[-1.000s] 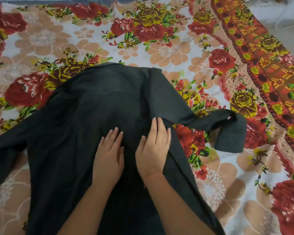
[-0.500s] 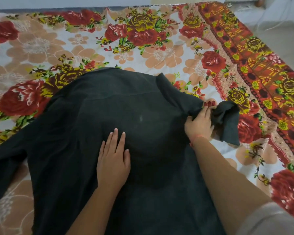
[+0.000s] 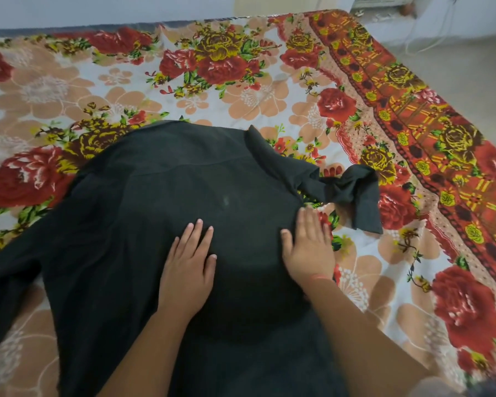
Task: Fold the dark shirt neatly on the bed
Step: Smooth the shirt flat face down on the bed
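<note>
The dark shirt (image 3: 161, 213) lies spread back-up on the bed (image 3: 184, 90), collar end away from me. Its right sleeve (image 3: 352, 193) trails off to the right, twisted and crumpled, with the cuff hanging toward me. The left sleeve (image 3: 9, 270) stretches out to the lower left. My left hand (image 3: 188, 265) rests flat on the middle of the shirt's back, fingers slightly apart. My right hand (image 3: 308, 247) lies flat at the shirt's right side edge, just below the sleeve, half on the cloth and half on the bedsheet. Neither hand grips anything.
A flowered bedsheet in red, peach and white covers the bed, with a red and yellow patterned border (image 3: 430, 133) along its right side. Past that edge is bare floor (image 3: 470, 67). A pale wall (image 3: 98, 10) runs behind the bed's far edge.
My right hand let go of the right sleeve and came back toward me, now flat at the shirt's side edge. The left hand has stayed on the shirt's back.
</note>
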